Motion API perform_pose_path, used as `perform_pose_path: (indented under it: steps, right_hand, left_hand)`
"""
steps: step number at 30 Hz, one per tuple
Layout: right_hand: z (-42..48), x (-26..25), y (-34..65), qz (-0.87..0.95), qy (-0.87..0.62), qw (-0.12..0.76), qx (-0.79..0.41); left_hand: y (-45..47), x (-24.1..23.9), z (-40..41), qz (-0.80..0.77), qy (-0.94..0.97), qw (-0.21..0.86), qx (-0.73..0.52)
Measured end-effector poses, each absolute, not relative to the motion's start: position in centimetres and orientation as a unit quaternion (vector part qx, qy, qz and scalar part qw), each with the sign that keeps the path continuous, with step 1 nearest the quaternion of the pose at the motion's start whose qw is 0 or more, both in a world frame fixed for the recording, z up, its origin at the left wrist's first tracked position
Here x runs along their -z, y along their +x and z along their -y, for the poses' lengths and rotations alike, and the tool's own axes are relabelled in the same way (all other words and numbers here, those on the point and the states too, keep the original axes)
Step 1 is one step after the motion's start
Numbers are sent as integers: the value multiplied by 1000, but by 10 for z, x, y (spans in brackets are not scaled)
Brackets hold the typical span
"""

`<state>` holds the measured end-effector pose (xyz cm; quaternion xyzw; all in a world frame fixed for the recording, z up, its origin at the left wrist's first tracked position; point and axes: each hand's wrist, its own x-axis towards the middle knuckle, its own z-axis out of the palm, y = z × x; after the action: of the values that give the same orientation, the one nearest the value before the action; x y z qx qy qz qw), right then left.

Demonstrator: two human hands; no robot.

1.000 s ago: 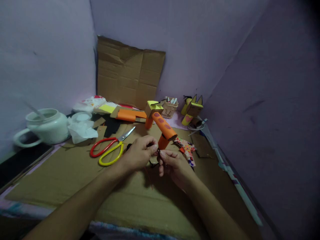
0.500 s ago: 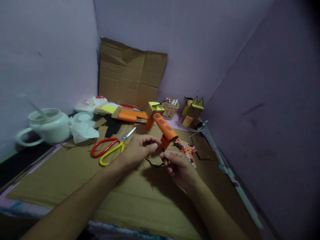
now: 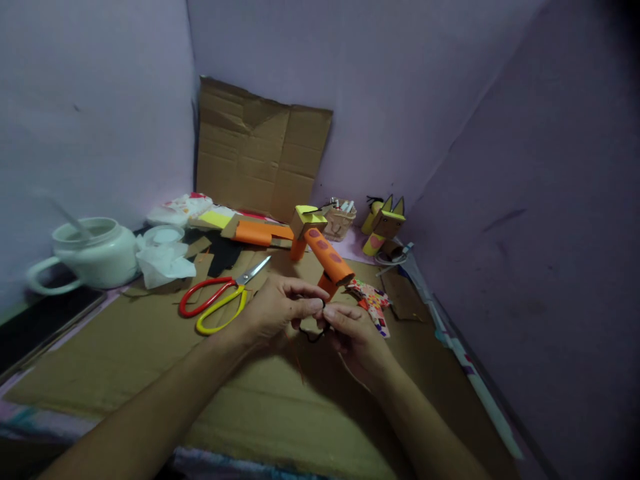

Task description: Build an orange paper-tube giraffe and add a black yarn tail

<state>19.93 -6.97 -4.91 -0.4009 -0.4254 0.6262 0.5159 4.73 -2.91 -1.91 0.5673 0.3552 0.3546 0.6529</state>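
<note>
The left hand (image 3: 273, 312) and the right hand (image 3: 360, 337) meet fingertip to fingertip above a flat brown cardboard sheet (image 3: 250, 413). The thin black cord (image 3: 314, 339) is located at the fingertips; its slack portion hangs in a small loop directly below them.

Left fingers: thumb and index finger drawn nearly together, index uppermost, with the cord at their tips; the remaining fingers are curled and partly hidden. Right fingers: thumb and index finger pinched closed on the cord; the others are folded underneath.

Immediately beyond the fingertips stands a figure of orange paper tubes with dark round spots and a yellow-topped box head (image 3: 330, 257). Contact between the left index finger and this figure cannot be determined.

To the left of the left fingers lie metal scissors with one red and one yellow handle (image 3: 249, 275), blades slightly parted or closed: cannot tell. Just beyond the right fingers, to their right, lies a multicoloured patterned scrap (image 3: 373, 303). A fine orange strand (image 3: 295, 357) lies below the left fingertips.
</note>
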Motion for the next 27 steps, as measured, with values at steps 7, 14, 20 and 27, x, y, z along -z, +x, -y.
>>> perform_pose_path:
  steps: [7,14,20,27]
  right_hand:
    - [71,49,199,436,-406,484,-641]
    - [68,46,199,350,-404,530,-659]
    - [71,46,194,346,-361,500,-707]
    - [69,46,198,360,-379,487,-700]
  left_hand:
    - [46,17,27,-347,635,592,-354]
    - [45,13,31,-336,735,443,-388]
    - [49,13,36,-348,719,459,-388]
    - [52,13,43,-336,719,456,-402]
